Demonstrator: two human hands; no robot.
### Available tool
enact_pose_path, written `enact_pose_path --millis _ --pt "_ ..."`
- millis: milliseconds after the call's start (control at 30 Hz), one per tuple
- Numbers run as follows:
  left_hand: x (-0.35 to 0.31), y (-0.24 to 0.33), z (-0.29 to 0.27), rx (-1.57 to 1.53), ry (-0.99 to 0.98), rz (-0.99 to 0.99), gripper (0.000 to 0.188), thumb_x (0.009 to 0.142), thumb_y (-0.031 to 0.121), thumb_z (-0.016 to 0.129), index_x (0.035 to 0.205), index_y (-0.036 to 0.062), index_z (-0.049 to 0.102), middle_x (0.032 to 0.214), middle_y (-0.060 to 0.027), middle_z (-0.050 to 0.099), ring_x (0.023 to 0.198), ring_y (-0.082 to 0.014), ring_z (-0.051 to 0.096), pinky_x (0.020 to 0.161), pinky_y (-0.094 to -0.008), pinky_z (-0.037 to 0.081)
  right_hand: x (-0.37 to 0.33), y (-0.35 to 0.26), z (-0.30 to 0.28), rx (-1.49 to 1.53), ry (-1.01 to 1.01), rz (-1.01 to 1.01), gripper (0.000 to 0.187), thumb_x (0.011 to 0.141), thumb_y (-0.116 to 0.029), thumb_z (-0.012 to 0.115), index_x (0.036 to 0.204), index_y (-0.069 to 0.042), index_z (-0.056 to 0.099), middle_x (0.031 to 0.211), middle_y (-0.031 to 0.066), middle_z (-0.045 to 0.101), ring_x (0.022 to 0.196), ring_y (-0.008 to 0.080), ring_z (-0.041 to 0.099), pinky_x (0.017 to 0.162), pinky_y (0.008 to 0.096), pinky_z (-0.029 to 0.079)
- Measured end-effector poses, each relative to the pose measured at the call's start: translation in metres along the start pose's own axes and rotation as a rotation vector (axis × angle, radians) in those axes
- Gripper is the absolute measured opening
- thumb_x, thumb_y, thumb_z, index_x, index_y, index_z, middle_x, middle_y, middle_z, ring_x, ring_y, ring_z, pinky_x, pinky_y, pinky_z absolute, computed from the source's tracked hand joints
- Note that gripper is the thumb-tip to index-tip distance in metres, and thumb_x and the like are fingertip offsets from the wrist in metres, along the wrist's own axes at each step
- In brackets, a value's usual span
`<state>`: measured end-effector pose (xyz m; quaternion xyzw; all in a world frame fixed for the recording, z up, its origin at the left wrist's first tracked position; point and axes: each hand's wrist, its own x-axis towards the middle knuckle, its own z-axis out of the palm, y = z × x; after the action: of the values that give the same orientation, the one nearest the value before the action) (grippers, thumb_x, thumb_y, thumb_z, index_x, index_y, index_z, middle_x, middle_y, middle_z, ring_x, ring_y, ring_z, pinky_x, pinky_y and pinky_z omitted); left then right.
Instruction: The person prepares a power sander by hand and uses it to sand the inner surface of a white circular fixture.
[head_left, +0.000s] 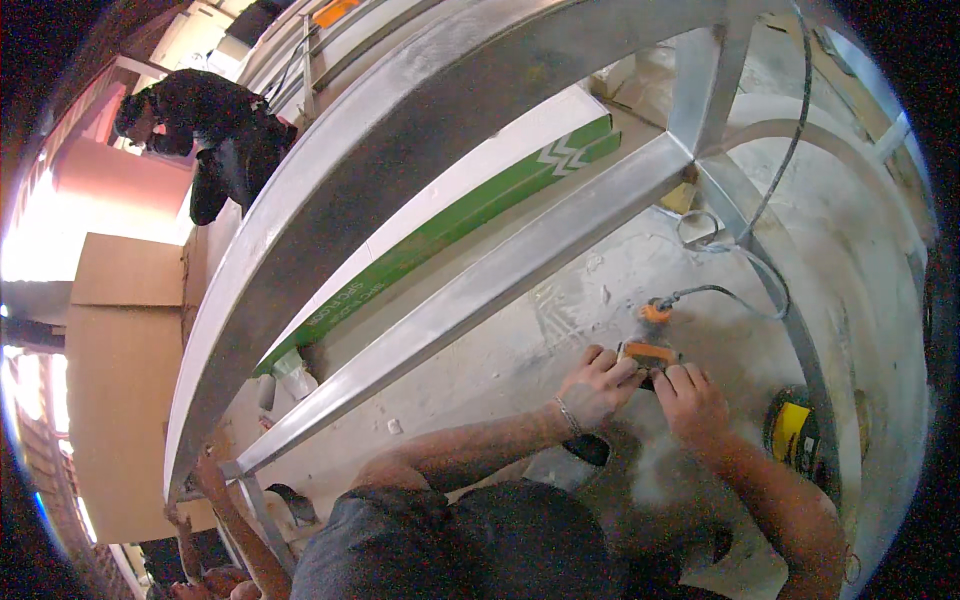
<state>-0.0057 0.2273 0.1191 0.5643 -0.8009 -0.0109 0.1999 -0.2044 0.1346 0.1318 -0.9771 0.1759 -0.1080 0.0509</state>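
A small orange-and-dark corded power tool (650,353) is between my two hands, low over the dusty floor; its exact kind is not clear. My left hand (598,388), with a bracelet at the wrist, grips its left side with curled fingers. On the other side my right hand (692,402) has its fingers bent and pressed against the tool's near edge. The fingers hide much of its near side. Beyond it, an orange end piece (655,311) joins a dark cable (712,289), which loops away to the right.
A curved metal frame (350,170) arches in front of me, with a straight metal bar (470,300) across it. Behind lies a long green-and-white box (450,212). A black-and-yellow round item (792,432) is at right. One person (215,135) bends far left; another's arms (235,515) touch the frame.
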Motion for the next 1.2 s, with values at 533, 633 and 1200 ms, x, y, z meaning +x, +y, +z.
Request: enact_pose_path --millis 533,633,1200 --pt "0.001 0.0 0.013 0.003 -0.068 -0.057 0.04 0.065 0.014 0.064 0.105 0.0138 0.069 0.099 -0.0003 0.057 0.085 -0.022 0.053 0.082 -0.0409 0.043 0.002 0.0 0.002 0.107 -0.074 0.172 0.009 0.081 -0.013 0.056 0.086 -0.006 0.055 0.091 0.0118 0.054 0.085 0.0273 0.057 0.07 0.0377 0.053" --pt "-0.005 -0.002 0.018 -0.002 0.022 -0.013 0.042 0.064 0.013 0.063 0.105 0.014 0.07 0.099 0.0001 0.057 0.083 -0.0213 0.053 0.08 -0.0397 0.043 -0.004 0.001 0.003 0.086 -0.005 0.101 0.009 0.079 -0.014 0.057 0.084 -0.007 0.057 0.089 0.0102 0.054 0.085 0.026 0.057 0.068 0.0362 0.053" --pt "-0.022 -0.013 0.042 -0.007 0.194 -0.005 0.046 0.062 0.012 0.064 0.107 0.0172 0.071 0.094 0.0013 0.056 0.088 -0.0205 0.055 0.085 -0.0422 0.042 -0.031 0.011 0.017 -0.007 0.064 -0.028 0.034 0.082 -0.018 0.059 0.114 -0.011 0.066 0.103 0.0068 0.055 0.095 0.0235 0.053 0.081 0.036 0.047"
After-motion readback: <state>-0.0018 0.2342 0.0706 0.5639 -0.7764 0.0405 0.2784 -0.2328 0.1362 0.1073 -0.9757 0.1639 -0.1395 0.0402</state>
